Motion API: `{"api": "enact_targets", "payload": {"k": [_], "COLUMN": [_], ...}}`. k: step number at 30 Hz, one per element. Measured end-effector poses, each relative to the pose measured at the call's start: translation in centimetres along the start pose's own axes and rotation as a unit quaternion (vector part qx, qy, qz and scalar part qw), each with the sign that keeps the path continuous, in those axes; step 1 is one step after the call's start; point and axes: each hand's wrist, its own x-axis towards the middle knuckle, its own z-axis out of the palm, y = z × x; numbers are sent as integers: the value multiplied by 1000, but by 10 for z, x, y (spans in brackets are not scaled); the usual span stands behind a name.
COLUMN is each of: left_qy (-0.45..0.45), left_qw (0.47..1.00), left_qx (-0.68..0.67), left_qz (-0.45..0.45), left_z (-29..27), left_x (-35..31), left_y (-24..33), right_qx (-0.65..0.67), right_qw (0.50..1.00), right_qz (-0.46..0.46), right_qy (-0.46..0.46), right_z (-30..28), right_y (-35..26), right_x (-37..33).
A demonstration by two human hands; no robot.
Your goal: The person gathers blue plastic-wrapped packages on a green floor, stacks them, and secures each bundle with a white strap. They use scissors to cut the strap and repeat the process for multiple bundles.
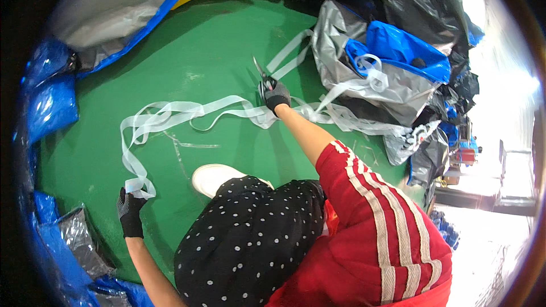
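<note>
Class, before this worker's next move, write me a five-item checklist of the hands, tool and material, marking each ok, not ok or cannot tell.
1. Dark-gloved left hand holds the long, translucent white ribbon: ok.
2. Dark-gloved right hand holds the black-handled metal scissors: ok.
3. Scissors fully closed: cannot tell at this size.
4. Ribbon free of overlaps: not ok; it loops over itself on the green floor.
5. Ribbon clear of the white shoe: ok.

Your passage: green floor (170, 74), between silver sheeting (111, 20), upper left, and translucent strap (222, 103). Your obstacles: that strap, looped between left hand (131, 215) and right hand (276, 95); scissors (257, 67), right hand; silver-blue bag (398, 100), right.
</note>
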Motion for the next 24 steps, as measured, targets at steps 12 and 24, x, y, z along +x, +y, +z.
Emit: {"api": "enact_targets", "payload": {"k": [12,24], "left_qy": [41,18], "left_qw": [805,541], "left_qx": [571,840], "left_qz": [157,29], "left_z": [-3,-42], "left_x": [-42,-60], "left_y": [125,134], "right_qx": [100,-42], "right_qw": [847,927], "right_qz": [-438,-323], "right_qy": [-285,-188], "right_z": [-42,1], "right_y": [-246,-116], "right_x": [11,44]}}
